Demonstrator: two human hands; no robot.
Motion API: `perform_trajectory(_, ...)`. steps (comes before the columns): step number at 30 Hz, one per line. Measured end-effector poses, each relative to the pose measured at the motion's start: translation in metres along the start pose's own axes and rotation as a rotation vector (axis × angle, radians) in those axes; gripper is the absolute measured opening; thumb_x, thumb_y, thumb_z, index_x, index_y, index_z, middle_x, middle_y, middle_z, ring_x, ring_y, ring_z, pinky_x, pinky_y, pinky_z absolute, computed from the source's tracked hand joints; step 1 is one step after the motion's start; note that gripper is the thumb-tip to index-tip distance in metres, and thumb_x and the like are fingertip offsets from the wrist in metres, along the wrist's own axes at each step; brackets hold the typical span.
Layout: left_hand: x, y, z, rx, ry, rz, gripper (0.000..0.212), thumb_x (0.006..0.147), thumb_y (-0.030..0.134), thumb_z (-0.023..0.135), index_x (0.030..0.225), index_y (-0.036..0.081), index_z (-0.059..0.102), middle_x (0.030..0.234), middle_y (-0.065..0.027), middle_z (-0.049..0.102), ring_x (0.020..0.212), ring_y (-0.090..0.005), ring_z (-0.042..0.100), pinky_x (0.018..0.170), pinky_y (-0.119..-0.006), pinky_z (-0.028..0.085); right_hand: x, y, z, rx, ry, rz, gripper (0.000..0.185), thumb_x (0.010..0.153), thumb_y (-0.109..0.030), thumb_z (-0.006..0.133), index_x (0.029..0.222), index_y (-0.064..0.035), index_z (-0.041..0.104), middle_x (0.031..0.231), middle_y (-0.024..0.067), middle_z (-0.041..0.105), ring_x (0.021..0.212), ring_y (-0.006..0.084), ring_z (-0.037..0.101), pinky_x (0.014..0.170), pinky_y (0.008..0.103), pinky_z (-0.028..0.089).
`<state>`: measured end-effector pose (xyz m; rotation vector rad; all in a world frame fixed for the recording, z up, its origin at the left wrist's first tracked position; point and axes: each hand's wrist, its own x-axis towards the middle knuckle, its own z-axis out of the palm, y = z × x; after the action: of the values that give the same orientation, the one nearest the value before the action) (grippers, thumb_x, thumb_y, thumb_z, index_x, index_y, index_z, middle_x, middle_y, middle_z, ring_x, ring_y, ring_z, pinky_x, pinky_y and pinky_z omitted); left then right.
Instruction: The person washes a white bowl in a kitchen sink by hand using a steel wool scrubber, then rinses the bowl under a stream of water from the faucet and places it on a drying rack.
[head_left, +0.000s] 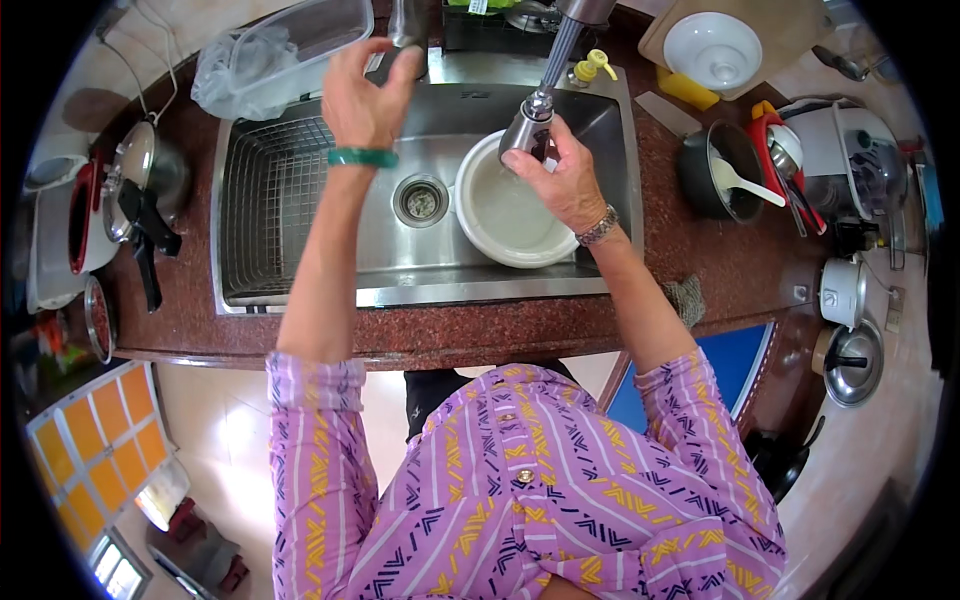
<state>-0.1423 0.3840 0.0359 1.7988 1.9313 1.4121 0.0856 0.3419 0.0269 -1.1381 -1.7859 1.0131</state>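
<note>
My right hand (566, 176) is closed around the metal spray head (527, 133) of a pull-out faucet, whose grey hose (562, 56) runs up to the spout. Below it, a white basin (491, 247) with cloudy liquid in it sits in the right half of the stainless steel sink (405, 251). At the upper left, my left hand (367, 94) is raised over the sink's back edge, thumb and fingers apart, holding nothing. Just beyond its fingertips stands a dark metal fixture (409, 45); whether they touch it I cannot tell.
A wire rack (281, 187) lines the sink's left side, near the drain (421, 201). A yellow soap pump (592, 67) stands behind. On the right are a dark pot (701, 176) with a white spoon (750, 182) and a scouring pad (684, 300); on the left, a pressure cooker (161, 176).
</note>
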Motion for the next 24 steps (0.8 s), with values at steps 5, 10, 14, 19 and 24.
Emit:
perform_trajectory(5,-0.034,0.051,0.004,-0.223,-0.303,0.216,0.044,0.074,0.031,0.067,0.111,0.01,0.056,0.128,-0.0119,0.038,0.11,-0.0218,0.046,0.084,-0.033,0.041,-0.006,-0.012,0.004,0.05,0.012,0.047,0.04,0.072,-0.02,0.068,0.104,-0.0044,0.05,0.069,-0.0003,0.05,0.06,0.0083,0.045,0.056,0.0225,0.039)
perform_trajectory(10,-0.035,0.06,0.005,-0.658,-0.788,-0.007,0.038,0.082,0.019,0.06,0.116,0.005,0.052,0.108,-0.0079,0.056,0.097,-0.0142,0.052,0.083,-0.029,0.043,0.0,-0.011,0.006,0.015,0.05,-0.078,0.042,0.072,-0.021,0.069,0.104,-0.0043,0.049,0.066,-0.0006,0.05,0.056,0.0072,0.042,0.051,0.0234,0.036)
perform_trajectory(14,-0.032,0.05,0.007,-0.77,-0.852,-0.072,0.038,0.085,0.015,0.056,0.119,0.003,0.048,0.1,-0.0046,0.059,0.09,-0.0108,0.053,0.082,-0.026,0.044,-0.001,-0.006,0.002,0.187,-0.082,-0.04,0.044,0.075,-0.018,0.065,0.111,-0.002,0.047,0.078,0.0023,0.054,0.067,0.0083,0.05,0.061,0.0234,0.042)
perform_trajectory(19,-0.027,0.052,0.005,-0.787,-0.955,-0.1,0.042,0.087,0.015,0.054,0.125,0.003,0.042,0.105,-0.0044,0.058,0.092,-0.01,0.053,0.083,-0.026,0.044,0.002,-0.014,-0.024,0.174,-0.329,0.074,0.045,0.079,-0.015,0.06,0.117,0.0003,0.043,0.091,0.0058,0.056,0.081,0.0111,0.055,0.073,0.0255,0.045)
perform_trajectory(24,-0.025,0.053,0.008,-0.78,-0.964,-0.11,0.041,0.087,0.014,0.053,0.125,0.003,0.042,0.105,-0.0043,0.057,0.095,-0.01,0.052,0.084,-0.026,0.043,0.002,-0.005,-0.018,0.166,-0.23,-0.04,0.041,0.08,-0.017,0.058,0.113,0.0012,0.044,0.083,0.0088,0.056,0.077,0.0141,0.056,0.069,0.028,0.046)
